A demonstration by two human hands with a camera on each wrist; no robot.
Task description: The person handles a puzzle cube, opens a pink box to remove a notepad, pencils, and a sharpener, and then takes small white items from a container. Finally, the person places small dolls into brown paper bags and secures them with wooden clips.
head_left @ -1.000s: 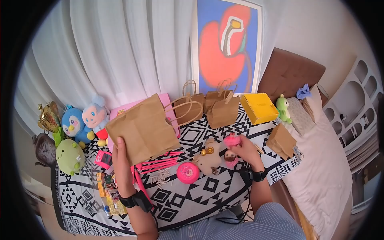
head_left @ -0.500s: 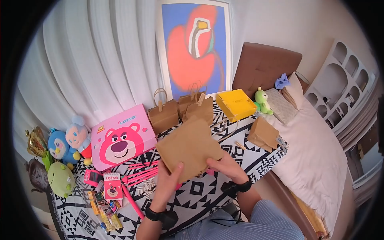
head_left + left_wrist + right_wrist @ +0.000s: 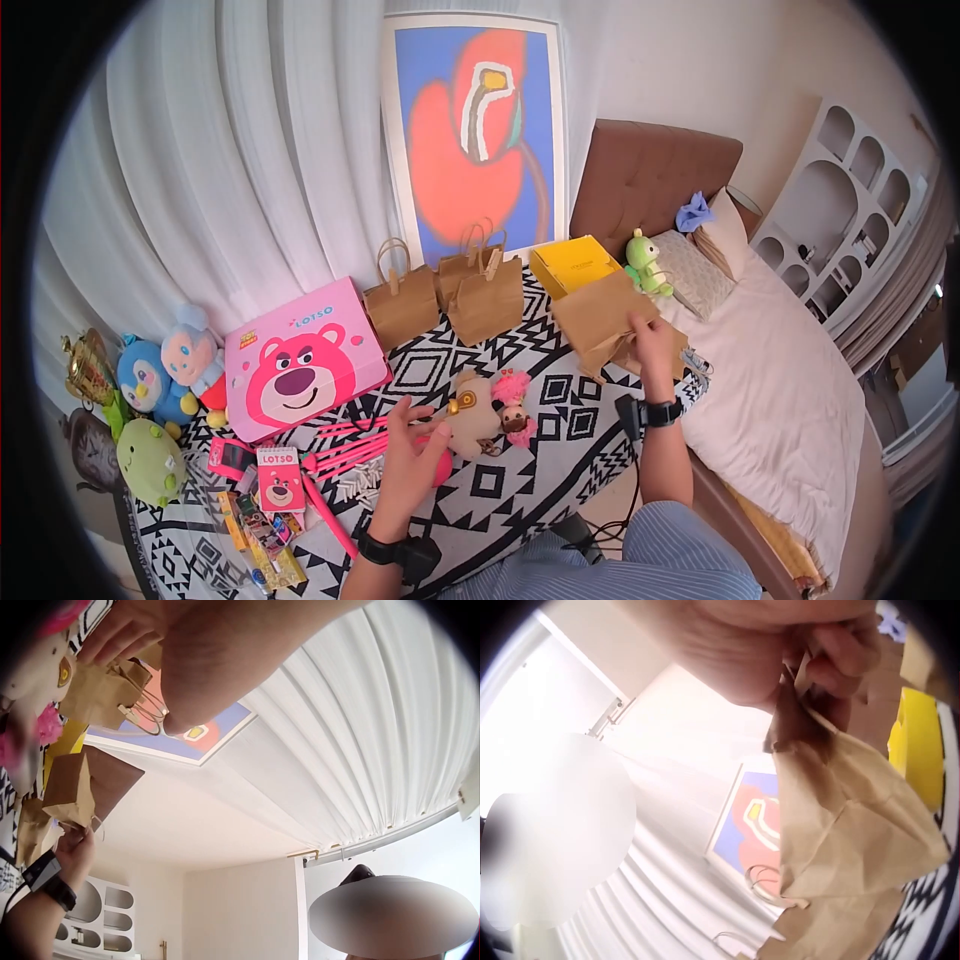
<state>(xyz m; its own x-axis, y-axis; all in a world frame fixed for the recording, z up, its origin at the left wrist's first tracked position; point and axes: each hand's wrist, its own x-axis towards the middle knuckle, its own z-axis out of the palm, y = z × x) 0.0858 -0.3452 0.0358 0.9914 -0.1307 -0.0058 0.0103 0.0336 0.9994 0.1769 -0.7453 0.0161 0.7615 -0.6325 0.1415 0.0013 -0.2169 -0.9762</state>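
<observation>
At the right end of the patterned cloth, my right hand [image 3: 655,345] grips a brown paper bag [image 3: 598,315] by its top edge. The right wrist view shows the fingers curled round the top of the bag [image 3: 847,825], its creased side hanging below. My left hand [image 3: 408,465] holds nothing; its fingers are relaxed above a round pink item [image 3: 440,468], which it partly hides. Just right of that hand lie a beige plush [image 3: 470,425] with a gold ornament and a small doll [image 3: 514,420] with pink hair.
Several paper bags [image 3: 487,307] with handles stand at the back, between a pink LOTSO box [image 3: 300,360] and a yellow box [image 3: 580,262]. Plush toys [image 3: 150,462] sit at the left. Pink sticks [image 3: 352,447] and small white pieces [image 3: 360,482] lie near the left hand. A bed [image 3: 770,400] adjoins the right.
The paper bag was held in the left hand, then by both hands over the middle. Now the right hand alone has carried it right, and the left hand has let go.
</observation>
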